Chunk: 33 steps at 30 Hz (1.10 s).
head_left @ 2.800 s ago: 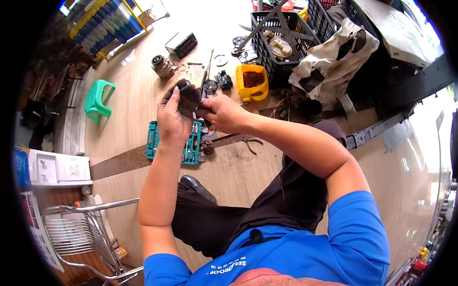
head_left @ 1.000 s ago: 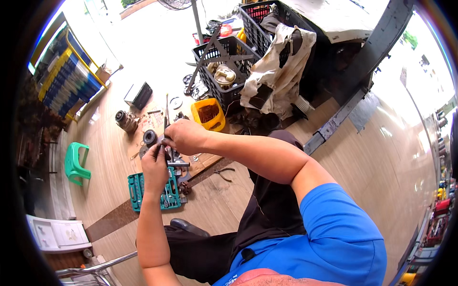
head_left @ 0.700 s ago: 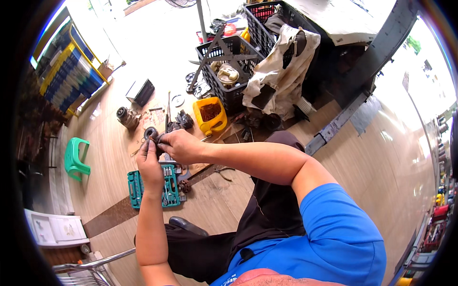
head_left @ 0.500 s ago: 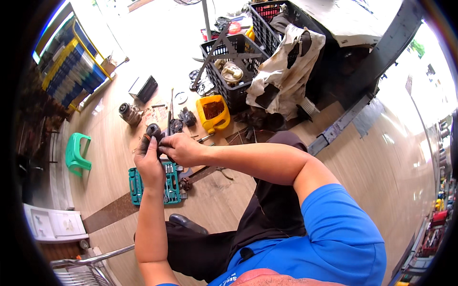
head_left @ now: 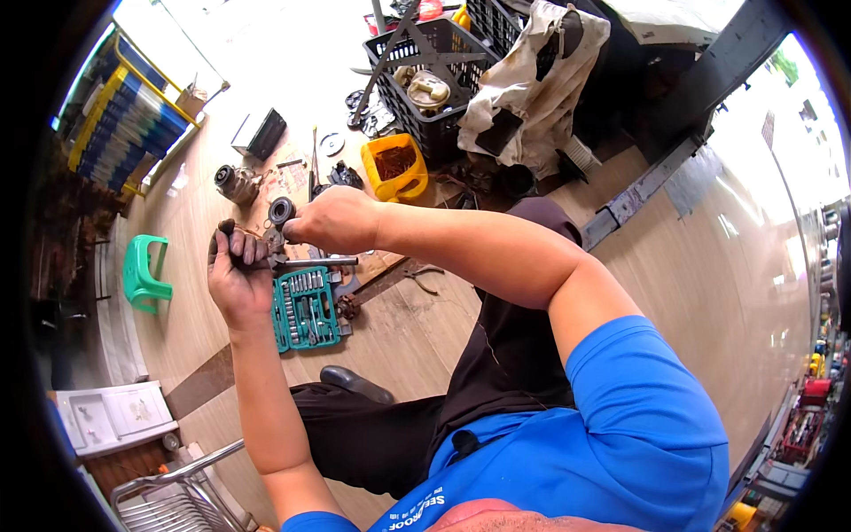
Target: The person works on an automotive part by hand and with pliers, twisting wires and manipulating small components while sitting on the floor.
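Curled fingers of my left hand (head_left: 241, 270) are closed around something dark that I cannot make out. My right hand (head_left: 339, 217) reaches across to its right, fingertips closed beside a dark round ring part (head_left: 282, 210); what they hold, if anything, is hidden. Between and below my hands a metal bar (head_left: 332, 262) lies crosswise. Under it is an open teal socket case (head_left: 308, 319), with pliers (head_left: 421, 281) to its right. Beyond my hands a cylindrical metal part (head_left: 236, 184) and other dark parts rest on dirty cardboard (head_left: 288, 177).
Black crates (head_left: 417, 115) with a stained white cloth (head_left: 532, 106) stand ahead, near a yellow cut jug (head_left: 395, 167) and a black box (head_left: 259, 133). A green stool (head_left: 146, 270) is left, a steel chair (head_left: 177, 474) lower left, a grey steel beam (head_left: 647, 191) right.
My hands, together half a second ago, have separated: the left moved leftward, the right a little away from me. The ring part and more of the socket case are now visible between them.
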{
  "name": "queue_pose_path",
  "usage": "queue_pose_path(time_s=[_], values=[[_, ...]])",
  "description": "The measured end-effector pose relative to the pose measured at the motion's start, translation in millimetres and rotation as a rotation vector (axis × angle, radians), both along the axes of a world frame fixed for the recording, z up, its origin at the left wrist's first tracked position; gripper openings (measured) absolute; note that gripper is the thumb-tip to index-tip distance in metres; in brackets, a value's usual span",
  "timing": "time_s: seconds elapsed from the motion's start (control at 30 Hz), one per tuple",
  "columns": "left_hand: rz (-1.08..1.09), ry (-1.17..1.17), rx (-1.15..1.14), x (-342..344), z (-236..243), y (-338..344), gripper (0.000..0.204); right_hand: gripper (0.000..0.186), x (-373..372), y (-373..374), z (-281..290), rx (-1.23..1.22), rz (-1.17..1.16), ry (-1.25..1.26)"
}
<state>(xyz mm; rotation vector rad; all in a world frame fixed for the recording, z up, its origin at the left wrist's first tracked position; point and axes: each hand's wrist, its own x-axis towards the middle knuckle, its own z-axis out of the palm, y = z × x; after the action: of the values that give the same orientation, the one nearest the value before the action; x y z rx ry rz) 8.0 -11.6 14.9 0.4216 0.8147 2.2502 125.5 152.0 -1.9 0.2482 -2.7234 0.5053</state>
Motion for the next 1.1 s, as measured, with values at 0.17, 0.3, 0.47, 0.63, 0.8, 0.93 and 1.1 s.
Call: queue_pose_path(time_s=[0.17,0.3,0.47,0.63,0.8,0.93,1.1], values=[[-0.038,0.119,0.003,-13.2,3.6,-9.3,0.020,0.013,3.5,8.9,1.2,0.036,-0.006,-0.066],[-0.010,0.141,-0.021,-17.7,6.0,-19.6,0.020,0.012,-1.2,8.5,-10.9,0.026,0.000,-0.057],[-0.142,0.133,-0.188,-3.5,8.5,-18.8,0.022,0.012,4.3,13.9,-7.2,0.039,-0.018,-0.173],[-0.384,0.195,-0.349,2.6,6.0,-23.6,0.022,0.017,3.5,15.9,10.5,0.042,0.015,-0.265],[-0.380,0.365,-0.601,9.4,4.4,-20.1,0.020,0.014,-0.2,22.2,6.7,0.045,-0.016,-0.222],[-0.368,0.597,-0.754,18.2,-2.5,-14.0,0.021,0.010,2.7,24.9,8.0,-0.005,-0.070,-0.167],[-0.256,0.753,-0.820,26.6,-10.1,-4.0,0.022,0.017,6.4,17.2,12.6,-0.009,-0.082,-0.139]])
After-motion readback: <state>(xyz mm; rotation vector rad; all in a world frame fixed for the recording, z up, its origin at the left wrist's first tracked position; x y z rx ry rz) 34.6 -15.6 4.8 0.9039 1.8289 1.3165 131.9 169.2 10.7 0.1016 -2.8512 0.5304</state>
